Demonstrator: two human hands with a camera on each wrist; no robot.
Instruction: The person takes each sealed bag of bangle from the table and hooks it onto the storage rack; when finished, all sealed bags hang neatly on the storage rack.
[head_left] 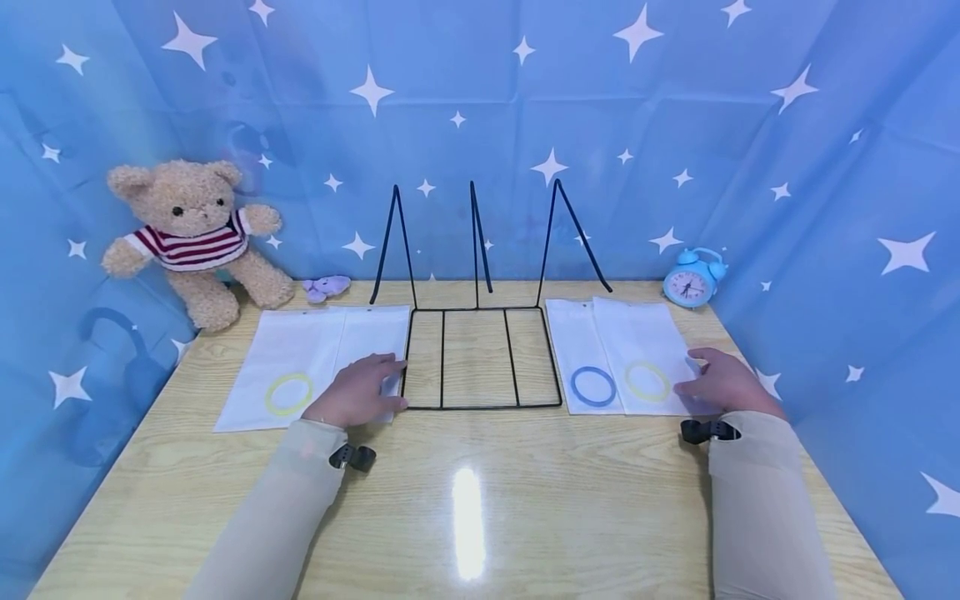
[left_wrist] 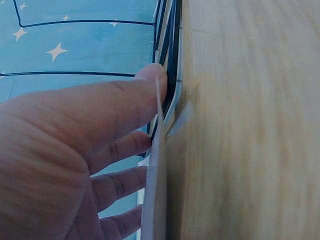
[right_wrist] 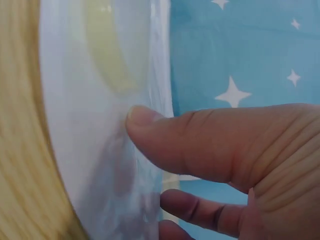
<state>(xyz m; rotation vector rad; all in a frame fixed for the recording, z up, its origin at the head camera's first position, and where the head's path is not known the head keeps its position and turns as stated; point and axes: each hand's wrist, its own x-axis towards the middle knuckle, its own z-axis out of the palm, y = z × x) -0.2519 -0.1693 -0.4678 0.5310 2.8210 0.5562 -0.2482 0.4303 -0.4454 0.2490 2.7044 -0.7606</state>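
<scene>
A black wire rack (head_left: 480, 407) stands mid-table, with three bent uprights at its back. My left hand (head_left: 362, 390) lies over the inner of two overlapping white bags (head_left: 292, 350), its fingers spread beside the rack's left wire. In the left wrist view the thumb and fingertips touch the bag's edge (left_wrist: 156, 190). At the right, my right hand (head_left: 731, 383) pinches the outer edge of a translucent white bag (right_wrist: 75, 125), thumb on top. This bag shows a yellow ring (head_left: 667, 383); the bag beneath it (head_left: 573, 333) shows a blue ring (head_left: 576, 385).
A teddy bear (head_left: 197, 212) in a striped shirt sits at the back left, by a small purple item (head_left: 327, 288). Toward the back right stands a blue alarm clock (head_left: 688, 283). Star-patterned blue curtains (head_left: 457, 67) border the wooden table (head_left: 570, 500). Another yellow ring (head_left: 272, 398) shows on the left bag.
</scene>
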